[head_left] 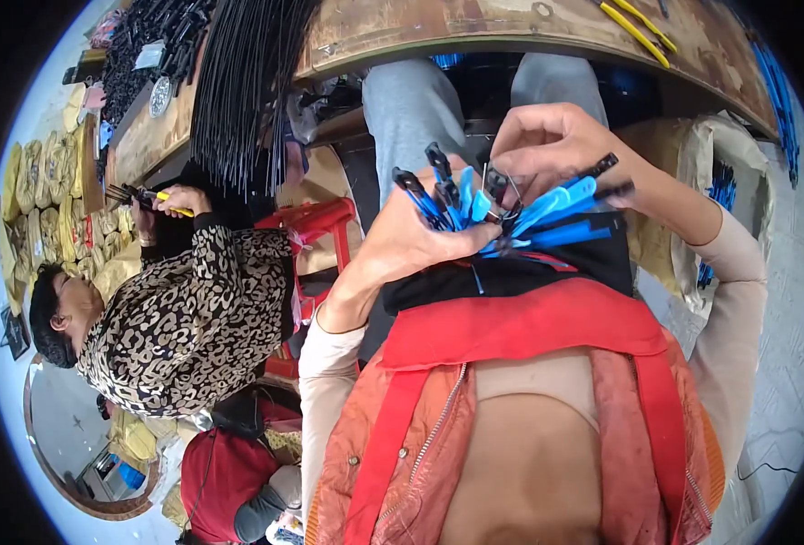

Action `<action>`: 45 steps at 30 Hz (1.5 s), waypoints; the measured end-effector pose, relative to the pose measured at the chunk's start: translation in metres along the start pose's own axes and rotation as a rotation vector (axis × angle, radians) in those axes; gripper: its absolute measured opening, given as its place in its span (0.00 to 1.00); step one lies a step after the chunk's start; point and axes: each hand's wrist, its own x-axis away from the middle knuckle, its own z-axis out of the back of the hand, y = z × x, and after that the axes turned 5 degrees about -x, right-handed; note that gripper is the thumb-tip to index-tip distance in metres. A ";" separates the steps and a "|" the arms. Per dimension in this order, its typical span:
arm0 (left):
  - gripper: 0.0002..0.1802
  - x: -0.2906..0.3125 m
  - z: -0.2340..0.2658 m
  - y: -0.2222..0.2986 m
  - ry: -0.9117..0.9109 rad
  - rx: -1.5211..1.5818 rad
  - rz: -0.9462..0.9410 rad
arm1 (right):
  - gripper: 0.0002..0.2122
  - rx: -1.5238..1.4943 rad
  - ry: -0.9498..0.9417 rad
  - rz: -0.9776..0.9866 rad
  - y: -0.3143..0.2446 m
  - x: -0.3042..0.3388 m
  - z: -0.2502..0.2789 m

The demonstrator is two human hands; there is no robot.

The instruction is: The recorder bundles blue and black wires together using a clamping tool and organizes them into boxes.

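Note:
A bundle of blue and black strap-like strips (547, 207) with black end pieces fans out above my lap. My left hand (420, 232) is closed around its left part, the thumb pressed across the strips. My right hand (556, 150) bends over the bundle from the upper right. Its thumb and fingers are curled in, partly smeared by motion, and what they pinch is hidden. A thin wire (513, 193) stands out of the bundle close to the right fingertips. Beneath the bundle lies dark cloth (511, 295) on my lap, beside a red apron (529, 327).
A wooden table (474, 23) runs ahead, bearing yellow-handled pliers (642, 32). Long black strands (247, 91) hang over its edge. A pale sack (729, 163) with blue strips stands at the right. On the left a co-worker (184, 309) holds a yellow-handled tool, near a red stool (320, 227).

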 end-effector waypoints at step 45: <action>0.16 0.023 0.007 -0.010 0.054 -0.150 -0.114 | 0.10 0.082 -0.369 0.103 0.004 -0.004 -0.012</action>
